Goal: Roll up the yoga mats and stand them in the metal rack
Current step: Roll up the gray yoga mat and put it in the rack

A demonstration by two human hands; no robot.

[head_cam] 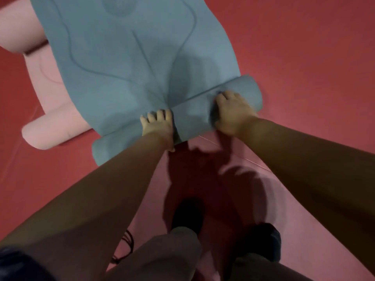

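Observation:
A blue yoga mat (pixel 113 63) lies unrolled on the red floor, stretching away from me. Its near end is rolled into a thick tube (pixel 192 116) that runs diagonally from lower left to upper right. My left hand (pixel 158 124) presses on top of the roll near its middle, fingers curled over it. My right hand (pixel 233 110) grips the roll further right, close to its end. A pink mat (pixel 50 94) lies partly under the blue one at the left, with a rolled end (pixel 48 132). The metal rack is out of view.
Red floor (pixel 304 57) surrounds the mats on the right and in front. My two dark shoes (pixel 188 216) stand just behind the roll. A dark cord (pixel 125 246) dangles by my left leg.

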